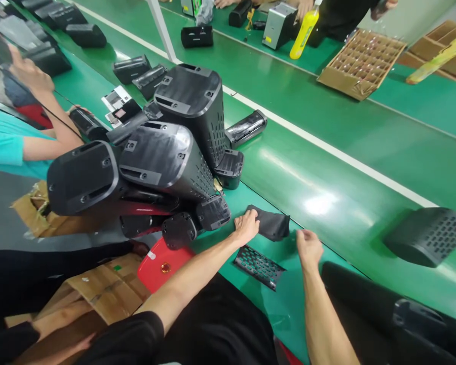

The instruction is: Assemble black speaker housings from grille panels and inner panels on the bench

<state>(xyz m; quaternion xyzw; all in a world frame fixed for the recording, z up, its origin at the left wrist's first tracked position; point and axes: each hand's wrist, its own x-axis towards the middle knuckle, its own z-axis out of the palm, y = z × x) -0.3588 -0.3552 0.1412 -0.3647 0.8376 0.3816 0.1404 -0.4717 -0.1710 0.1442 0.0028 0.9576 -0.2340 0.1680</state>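
A piece of black cloth [272, 224] lies across the green worktop in front of me. My left hand [247, 226] is closed on its left end. Just off the cloth's right end, my right hand [310, 247] is curled with the fingertips pinched together. Whether anything small is between those fingertips cannot be made out. Below the cloth, nearer to my body, rests a curved black perforated grille [260, 267] with rows of slots. Neither hand touches the grille.
Large black slotted housings [190, 91] and smaller black casings [179, 230] crowd the left. A red stool [165, 263] and cardboard box [106, 286] stand below. Beyond runs a green conveyor [281, 147] with a black perforated housing [427, 236]. A co-worker's arm [47, 152] is at left.
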